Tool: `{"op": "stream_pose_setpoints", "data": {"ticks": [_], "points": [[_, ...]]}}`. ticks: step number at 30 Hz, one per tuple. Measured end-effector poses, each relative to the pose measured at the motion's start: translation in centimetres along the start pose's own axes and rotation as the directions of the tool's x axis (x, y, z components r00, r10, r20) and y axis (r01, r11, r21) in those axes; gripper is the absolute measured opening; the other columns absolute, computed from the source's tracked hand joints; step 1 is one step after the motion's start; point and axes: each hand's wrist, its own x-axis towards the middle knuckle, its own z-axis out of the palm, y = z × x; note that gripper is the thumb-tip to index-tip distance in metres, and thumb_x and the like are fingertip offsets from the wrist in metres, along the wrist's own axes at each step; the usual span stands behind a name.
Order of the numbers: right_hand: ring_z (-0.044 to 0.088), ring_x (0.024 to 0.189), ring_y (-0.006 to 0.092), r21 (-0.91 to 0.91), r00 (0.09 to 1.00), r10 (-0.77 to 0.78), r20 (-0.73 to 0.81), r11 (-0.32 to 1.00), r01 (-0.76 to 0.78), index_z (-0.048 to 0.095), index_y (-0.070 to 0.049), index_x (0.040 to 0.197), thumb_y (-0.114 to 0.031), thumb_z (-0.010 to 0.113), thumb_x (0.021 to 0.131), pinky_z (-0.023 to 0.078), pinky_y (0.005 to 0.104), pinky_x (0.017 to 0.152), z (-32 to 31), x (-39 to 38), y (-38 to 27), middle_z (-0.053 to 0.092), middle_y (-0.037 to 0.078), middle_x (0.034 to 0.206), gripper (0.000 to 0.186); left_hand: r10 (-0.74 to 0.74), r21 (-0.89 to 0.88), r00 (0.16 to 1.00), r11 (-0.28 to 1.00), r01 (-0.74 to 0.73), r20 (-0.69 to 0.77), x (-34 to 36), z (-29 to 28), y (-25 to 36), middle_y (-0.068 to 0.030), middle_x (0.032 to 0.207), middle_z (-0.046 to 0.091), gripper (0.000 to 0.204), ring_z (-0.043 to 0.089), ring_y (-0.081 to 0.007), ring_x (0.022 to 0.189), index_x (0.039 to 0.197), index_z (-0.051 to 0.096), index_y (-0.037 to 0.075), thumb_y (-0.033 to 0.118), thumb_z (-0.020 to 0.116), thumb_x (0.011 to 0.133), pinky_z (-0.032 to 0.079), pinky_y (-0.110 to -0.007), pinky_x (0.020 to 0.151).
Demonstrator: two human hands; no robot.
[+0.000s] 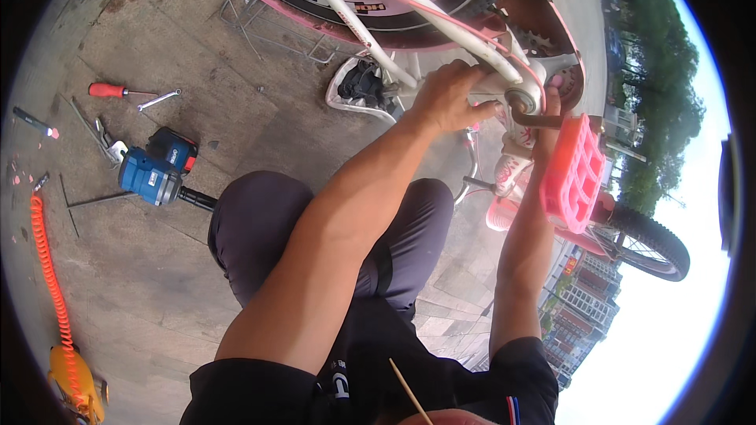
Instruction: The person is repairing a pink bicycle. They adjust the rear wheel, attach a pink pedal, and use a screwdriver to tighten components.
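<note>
A white and pink bicycle (465,35) stands upturned, wheels raised. My left hand (449,96) has its fingers curled on the frame beside the bottom bracket, thumb stretched toward the crank (528,116). My right hand (546,106) reaches up behind the crank against the chainring side, its fingers mostly hidden by crank and pedal. A pink pedal (571,173) hangs from the crank in front of my right forearm. Behind my left hand, the white saddle (337,94) rests near the pavement with a dark bundle (362,83) on it.
On the pavement (134,283) at my left are a blue cordless power tool (153,177), a red screwdriver (106,90), a wrench (157,98), metal tools (110,145) and a coiled orange hose (43,244) on a yellow device (75,386). Trees (654,86) and buildings (591,303) show beyond.
</note>
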Motion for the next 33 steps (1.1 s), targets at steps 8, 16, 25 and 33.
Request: {"op": "stream_pose_setpoints", "data": {"ticks": [8,16,25,33], "points": [[0.066,0.078,0.0151,-0.095,0.991,0.009,0.132,0.995,0.004,0.064,-0.002,0.123,-0.035,0.067,0.097,0.051,0.0284,0.064,-0.6,-0.2,-0.7,0.069,0.008,0.1,0.042,0.03,0.152,1.0,0.988,-0.031,0.008,0.7,0.7,-2.9,-0.016,0.099,0.069,0.06,0.067,-0.0354,0.097,0.116,0.066,0.014,0.058,0.074,0.077,0.053,-0.048,0.085],[0.07,0.093,0.0191,0.004,0.971,0.007,0.238,1.0,-0.008,0.062,-0.002,0.128,-0.027,0.07,0.097,0.057,0.0334,0.081,-1.3,0.3,-1.3,0.071,0.01,0.111,0.04,-0.047,0.029,0.999,0.999,0.046,0.009,1.8,0.4,-2.2,-0.0119,0.1,0.072,0.058,0.07,-0.0334,0.095,0.113,0.067,0.015,0.053,0.077,0.072,0.056,-0.047,0.082],[0.068,0.095,0.0182,0.008,0.975,-0.017,0.223,1.0,0.016,0.062,-0.003,0.127,-0.027,0.067,0.097,0.056,0.0321,0.08,-1.2,0.3,-0.9,0.07,0.01,0.112,0.04,-0.026,-0.175,0.999,0.984,0.022,-0.02,1.2,0.5,-2.1,-0.0165,0.124,0.065,0.071,0.07,-0.0336,0.104,0.134,0.052,0.007,0.036,0.082,0.076,0.057,-0.043,0.092],[0.061,0.073,0.0113,-0.018,0.98,-0.031,0.199,0.999,0.035,0.071,0.0,0.111,-0.027,0.06,0.097,0.047,0.0272,0.061,0.0,-1.1,-2.2,0.067,0.004,0.087,0.032,-0.381,-0.399,0.752,0.901,0.171,-0.538,2.7,3.7,1.1,-0.0115,0.085,0.072,0.023,0.07,-0.0339,0.083,0.103,0.061,0.004,0.02,0.068,0.088,0.054,-0.046,0.075]]}}
